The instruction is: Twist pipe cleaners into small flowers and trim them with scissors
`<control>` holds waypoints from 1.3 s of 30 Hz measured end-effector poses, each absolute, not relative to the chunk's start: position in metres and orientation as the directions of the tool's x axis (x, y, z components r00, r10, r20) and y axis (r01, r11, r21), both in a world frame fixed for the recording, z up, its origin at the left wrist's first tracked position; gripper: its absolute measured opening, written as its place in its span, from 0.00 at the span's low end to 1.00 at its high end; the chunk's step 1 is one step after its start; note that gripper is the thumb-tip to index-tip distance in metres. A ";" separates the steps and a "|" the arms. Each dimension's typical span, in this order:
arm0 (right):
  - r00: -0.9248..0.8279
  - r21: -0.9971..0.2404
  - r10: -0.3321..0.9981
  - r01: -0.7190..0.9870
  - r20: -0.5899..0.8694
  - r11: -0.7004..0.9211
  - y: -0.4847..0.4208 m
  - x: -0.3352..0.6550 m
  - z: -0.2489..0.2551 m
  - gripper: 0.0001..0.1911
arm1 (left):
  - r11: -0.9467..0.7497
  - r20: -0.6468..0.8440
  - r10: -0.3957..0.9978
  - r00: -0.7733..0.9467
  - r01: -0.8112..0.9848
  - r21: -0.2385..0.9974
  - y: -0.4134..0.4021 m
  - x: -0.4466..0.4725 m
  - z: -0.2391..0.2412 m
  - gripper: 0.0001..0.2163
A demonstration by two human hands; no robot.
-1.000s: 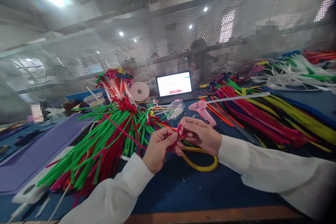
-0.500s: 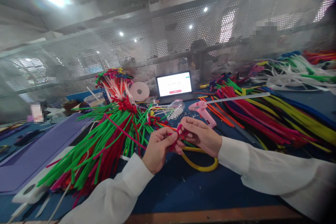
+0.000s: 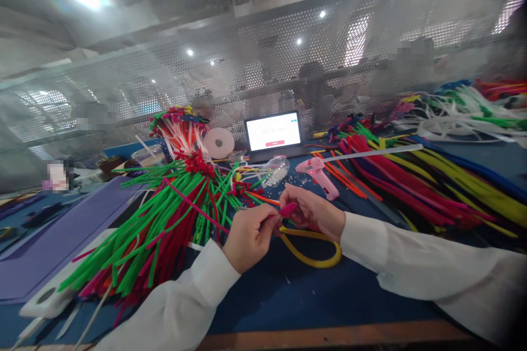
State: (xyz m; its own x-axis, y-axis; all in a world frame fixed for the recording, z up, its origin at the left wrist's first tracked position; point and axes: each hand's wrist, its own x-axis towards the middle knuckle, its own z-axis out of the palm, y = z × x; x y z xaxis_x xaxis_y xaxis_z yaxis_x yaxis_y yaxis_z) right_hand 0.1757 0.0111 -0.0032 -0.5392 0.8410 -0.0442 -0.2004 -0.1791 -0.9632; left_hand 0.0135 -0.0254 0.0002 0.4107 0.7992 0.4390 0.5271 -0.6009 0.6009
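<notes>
A short, bent magenta pipe cleaner is held between my two hands above the table. My left hand pinches its near end, thumb against the curled fingers. My right hand grips it from the other side, fingers closed around it and partly hiding it. Just below my hands lies a yellow pipe cleaner bent into a loop. To the left, a big bundle of green pipe cleaners spreads out, with red and magenta ones mixed in.
Beyond my right hand rests a pink glue gun. A lit tablet stands at the back beside a white spool. Red and yellow pipe cleaners are heaped to the right. Purple sheets lie left. A clear container sits mid-table.
My left hand has turned so its back faces up more, its fingers curling in. The magenta piece, looped before between my fingers, now shows as a short flattened length pointing right.
</notes>
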 end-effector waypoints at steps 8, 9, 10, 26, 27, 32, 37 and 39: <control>-0.707 -0.979 0.707 -0.133 -0.017 -0.156 0.014 0.173 -0.014 0.14 | -0.742 0.539 0.556 0.633 0.671 -0.022 -0.019 0.000 -0.009 0.10; -0.709 -0.988 0.705 -0.126 0.026 -0.090 0.014 0.173 -0.014 0.13 | -0.743 0.543 0.579 0.608 0.668 0.044 -0.020 0.000 -0.007 0.10; -0.711 -0.995 0.699 -0.100 0.083 0.016 0.013 0.174 -0.013 0.13 | -0.737 0.538 0.618 0.573 0.660 0.143 -0.021 0.002 -0.004 0.09; -0.692 -0.704 0.557 0.100 0.459 0.703 0.017 0.186 -0.007 0.11 | -0.695 0.474 0.718 0.509 0.556 0.457 -0.019 0.002 0.005 0.07; -0.713 -0.814 0.594 0.058 0.372 0.578 0.018 0.183 -0.010 0.13 | -0.747 0.536 0.648 0.541 0.590 0.308 -0.018 0.000 0.004 0.07; -0.725 -0.859 0.589 -0.008 0.358 0.512 0.017 0.179 -0.017 0.09 | -0.760 0.553 0.634 0.540 0.567 0.318 -0.018 0.001 0.001 0.07; -0.691 -0.165 0.274 0.222 0.669 0.961 0.011 0.189 -0.002 0.07 | -0.071 0.015 0.872 0.489 0.097 0.993 -0.019 0.014 0.007 0.09; -0.722 0.081 0.151 0.276 0.675 0.958 0.010 0.193 0.003 0.07 | 0.027 -0.047 0.845 0.533 0.045 0.999 -0.019 0.016 0.007 0.09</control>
State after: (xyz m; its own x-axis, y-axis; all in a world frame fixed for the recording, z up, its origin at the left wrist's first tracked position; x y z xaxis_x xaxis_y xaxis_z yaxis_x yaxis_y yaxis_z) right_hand 0.1929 0.0097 0.0029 -0.7221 0.1514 0.6750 0.2762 0.9577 0.0807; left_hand 0.0157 -0.0186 0.0070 0.5325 0.8451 -0.0470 0.0448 0.0273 0.9986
